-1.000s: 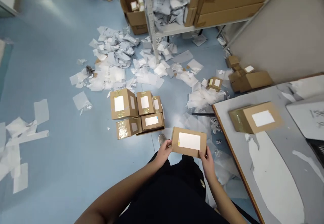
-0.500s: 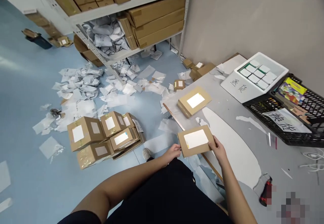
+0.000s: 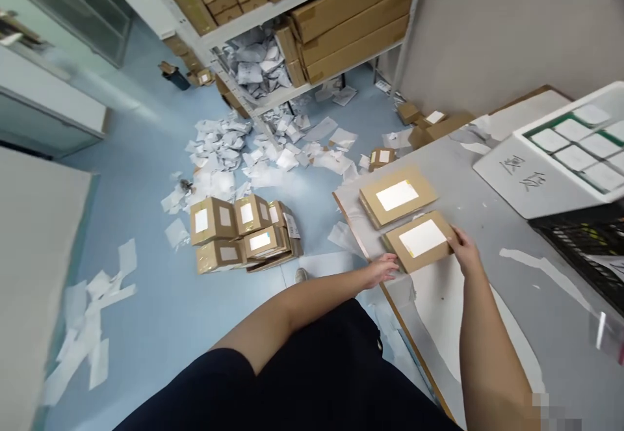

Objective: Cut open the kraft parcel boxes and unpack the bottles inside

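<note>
Down on the table point(image 3: 536, 255) now, the kraft mailer box point(image 3: 418, 241) has left the air and lies flat, white label up. My right hand point(image 3: 465, 249) touches its end, though I cannot tell whether that is a real clamp. My left hand point(image 3: 383, 270) rests open near its near corner, my 2 hands apart. It sits just beside a second box point(image 3: 398, 195), squared to it so both labels face me. Beyond, on the floor, lie stacked cartons point(image 3: 238, 229) and crumpled paper scraps point(image 3: 219, 151), below loaded steel shelving point(image 3: 273, 12).
</note>
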Available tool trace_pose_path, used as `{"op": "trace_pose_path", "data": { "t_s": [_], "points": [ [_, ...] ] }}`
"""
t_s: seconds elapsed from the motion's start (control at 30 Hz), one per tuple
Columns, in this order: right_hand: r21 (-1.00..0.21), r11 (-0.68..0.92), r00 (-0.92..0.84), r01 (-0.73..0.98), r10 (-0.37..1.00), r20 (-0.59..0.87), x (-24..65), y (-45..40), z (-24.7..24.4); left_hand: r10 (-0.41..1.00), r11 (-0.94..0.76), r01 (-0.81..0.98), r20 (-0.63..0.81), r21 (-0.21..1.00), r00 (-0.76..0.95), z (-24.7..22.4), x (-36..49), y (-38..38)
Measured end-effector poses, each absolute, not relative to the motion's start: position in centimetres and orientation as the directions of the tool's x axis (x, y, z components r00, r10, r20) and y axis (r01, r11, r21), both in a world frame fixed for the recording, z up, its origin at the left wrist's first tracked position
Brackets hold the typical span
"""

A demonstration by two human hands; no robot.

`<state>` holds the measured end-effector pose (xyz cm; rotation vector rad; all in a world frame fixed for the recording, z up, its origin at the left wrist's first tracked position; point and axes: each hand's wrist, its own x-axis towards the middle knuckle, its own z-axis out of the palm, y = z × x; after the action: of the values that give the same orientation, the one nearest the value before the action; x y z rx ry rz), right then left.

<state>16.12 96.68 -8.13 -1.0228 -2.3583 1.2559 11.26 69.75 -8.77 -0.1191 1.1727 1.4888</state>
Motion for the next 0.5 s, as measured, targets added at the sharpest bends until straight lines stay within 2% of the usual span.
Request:
{"op": "trace_pose_path", "data": {
  "t_s": [0.07,0.13,0.17,0.3,0.4,0.5],
  "points": [
    [-0.768,0.386,-0.674,0.511,0.734,-0.079,15.8,96.3,-8.3,0.695,0.205,-0.771,-0.645,0.603,-0.319,-9.1,10.9,69.0],
    [-0.728,0.441,-0.620,0.525,0.784,0.028,16.0,95.0,-7.7,0.710,0.246,-0.738,-0.635,0.628,-0.305,-8.9,10.4,67.1],
    [-0.737,0.464,-0.611,0.492,0.787,0.087,16.3,94.0,-7.1,0.719,0.268,-0.720,-0.630,0.641,-0.294,-8.7,10.2,65.7],
    [-0.763,0.508,-0.680,0.399,0.722,0.125,17.5,88.5,-5.0,0.694,0.275,-0.705,-0.643,0.653,-0.325,-7.1,9.3,57.5],
    [-0.783,0.525,-0.739,0.332,0.661,0.130,17.0,83.2,-4.7,0.561,0.207,-0.743,-0.699,0.637,-0.443,-6.3,9.2,50.0],
    [-0.802,0.540,-0.806,0.256,0.577,0.130,14.8,76.7,-5.1,0.360,0.138,-0.792,-0.775,0.595,-0.519,-6.4,9.5,42.4]
  ]
}}
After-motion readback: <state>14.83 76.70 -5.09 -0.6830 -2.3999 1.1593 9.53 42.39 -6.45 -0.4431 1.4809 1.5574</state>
